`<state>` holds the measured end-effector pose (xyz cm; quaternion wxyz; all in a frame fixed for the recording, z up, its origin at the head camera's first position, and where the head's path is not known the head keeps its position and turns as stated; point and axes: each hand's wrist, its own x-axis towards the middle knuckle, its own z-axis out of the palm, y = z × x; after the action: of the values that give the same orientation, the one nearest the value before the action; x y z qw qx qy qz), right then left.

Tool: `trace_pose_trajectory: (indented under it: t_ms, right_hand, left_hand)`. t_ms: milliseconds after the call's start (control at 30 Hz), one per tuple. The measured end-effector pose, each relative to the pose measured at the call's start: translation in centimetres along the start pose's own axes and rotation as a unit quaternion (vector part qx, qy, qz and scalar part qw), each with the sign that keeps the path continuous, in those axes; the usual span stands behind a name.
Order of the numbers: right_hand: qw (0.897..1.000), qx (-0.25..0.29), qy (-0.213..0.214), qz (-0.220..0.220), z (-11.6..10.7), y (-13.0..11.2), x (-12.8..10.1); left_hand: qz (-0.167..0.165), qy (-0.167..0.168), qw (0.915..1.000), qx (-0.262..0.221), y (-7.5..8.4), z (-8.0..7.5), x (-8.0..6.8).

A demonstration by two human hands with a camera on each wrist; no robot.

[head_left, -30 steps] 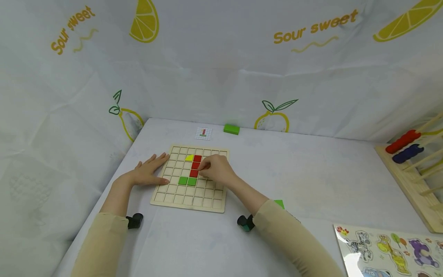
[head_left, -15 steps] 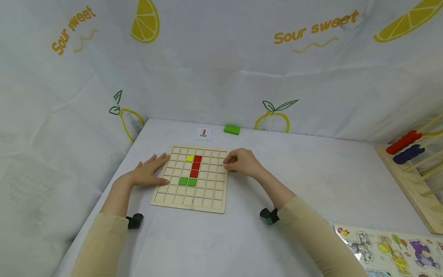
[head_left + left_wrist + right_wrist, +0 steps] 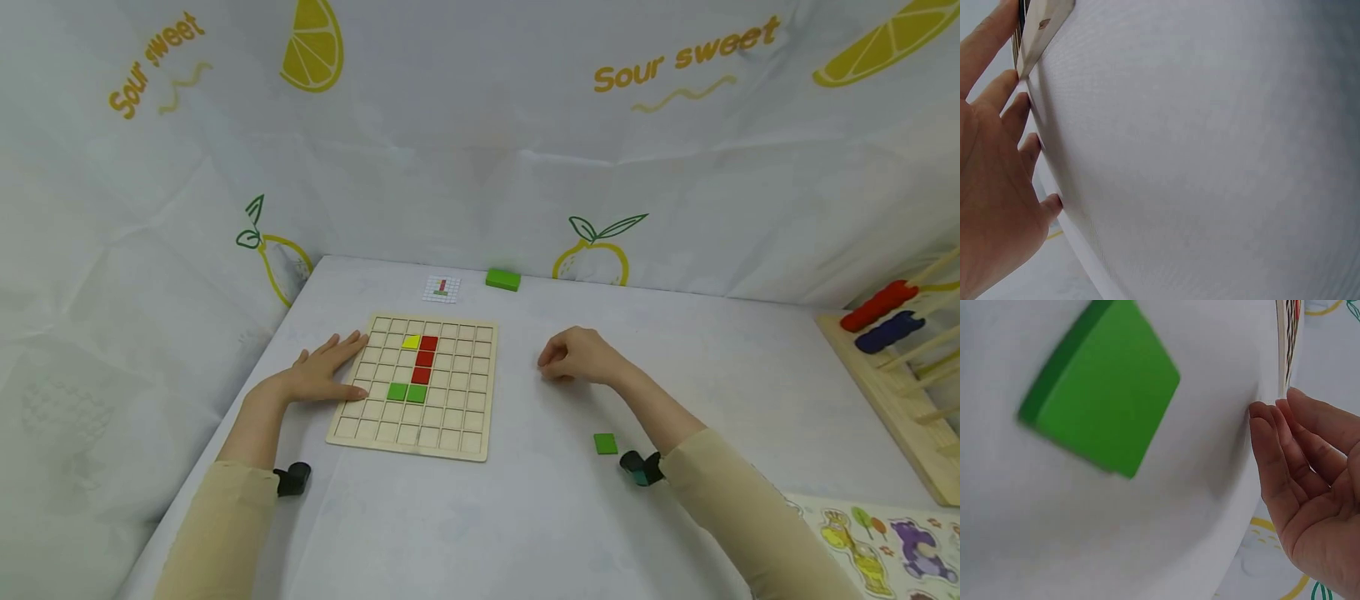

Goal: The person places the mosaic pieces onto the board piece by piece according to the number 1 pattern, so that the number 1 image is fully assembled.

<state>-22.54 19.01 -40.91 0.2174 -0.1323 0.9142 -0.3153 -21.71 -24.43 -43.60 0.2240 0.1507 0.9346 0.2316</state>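
Note:
A wooden grid board (image 3: 459,419) lies on the table. In it sit a column of red square tiles (image 3: 424,359), a yellow tile (image 3: 411,342) with one cut corner, and a pair of green square tiles (image 3: 397,392). My left hand (image 3: 318,377) rests with spread fingers at the board's left edge, its thumb on the board. Right of the board, my right hand (image 3: 579,356) hovers low over the table, its fingers loosely bent and nothing visible between them. A loose green square tile (image 3: 605,443) lies nearer me, below that hand; it looms large in the right wrist view.
Behind the board lie a small printed pattern card (image 3: 442,289) and a green block (image 3: 503,280). On the right stand a wooden frame with colored beads (image 3: 877,307) and an animal picture board (image 3: 892,542), partly covered by my right sleeve. Printed cloth hangs behind.
My right hand has left the red tiles and moved right, off the board and out over the table. The loose green tile is now uncovered. My left hand has stayed in place.

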Motion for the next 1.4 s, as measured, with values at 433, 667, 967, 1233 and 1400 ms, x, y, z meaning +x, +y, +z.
trace_pose_trajectory:
  t_ms: [433, 667, 967, 1233, 1400]
  right_hand:
    - [0.996, -0.042, -0.083, -0.012, -1.7, 3.0, -2.7]
    - [0.992, -0.055, -0.113, -0.014, -1.9, 3.6, -3.9]
    - [0.988, -0.045, -0.147, -0.017, -1.8, 3.7, -5.5]
    - [0.987, -0.045, -0.151, -0.014, -1.7, 3.8, -6.2]
    - [0.987, -0.052, -0.151, -0.011, -1.5, 4.0, -6.3]
  left_hand:
    - [0.000, 0.000, 1.0000, 0.000, 0.2, 0.0, -0.1]
    - [0.006, 0.000, 1.0000, -0.001, 0.4, -0.1, -0.3]
    - [0.009, 0.003, 0.9999, -0.009, 0.2, -0.1, -0.3]
    - [0.003, -0.001, 0.9999, -0.010, 0.3, -0.1, -0.3]
    - [0.002, -0.004, 1.0000, -0.005, 0.1, -0.1, -0.2]
